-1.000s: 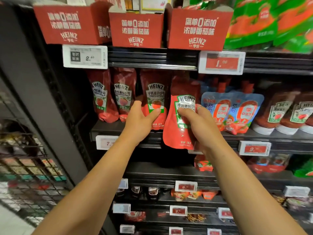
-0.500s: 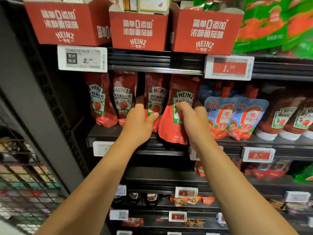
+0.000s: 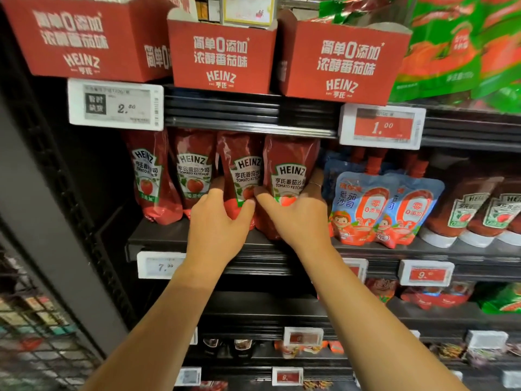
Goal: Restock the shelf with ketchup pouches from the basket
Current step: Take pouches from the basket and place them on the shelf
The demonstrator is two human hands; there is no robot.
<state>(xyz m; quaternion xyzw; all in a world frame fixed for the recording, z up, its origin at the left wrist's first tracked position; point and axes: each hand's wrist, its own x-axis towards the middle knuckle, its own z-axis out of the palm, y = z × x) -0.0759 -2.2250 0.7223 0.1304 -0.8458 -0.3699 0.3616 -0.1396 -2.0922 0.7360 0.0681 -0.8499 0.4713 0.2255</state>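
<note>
Head view: the right hand (image 3: pixel 296 218) has its fingers (image 3: pixel 314 187) wrapped round the side of the rightmost Heinz ketchup pouch (image 3: pixel 290 167), thumb across its lower front, grasping it as it stands upright on the shelf (image 3: pixel 158 235). The left hand (image 3: pixel 217 224) cups the base of the neighbouring pouch (image 3: pixel 242 167), thumb against its front, its fingers curled behind. Thumbs almost meet between the two packs. Two more Heinz pouches (image 3: pixel 169 176) stand to the left in the same row. Just right of the held pouch are blue spouted pouches (image 3: pixel 380 204). Red Heinz cartons (image 3: pixel 222 57) sit on the shelf above, over price tags (image 3: pixel 115 104).
</note>
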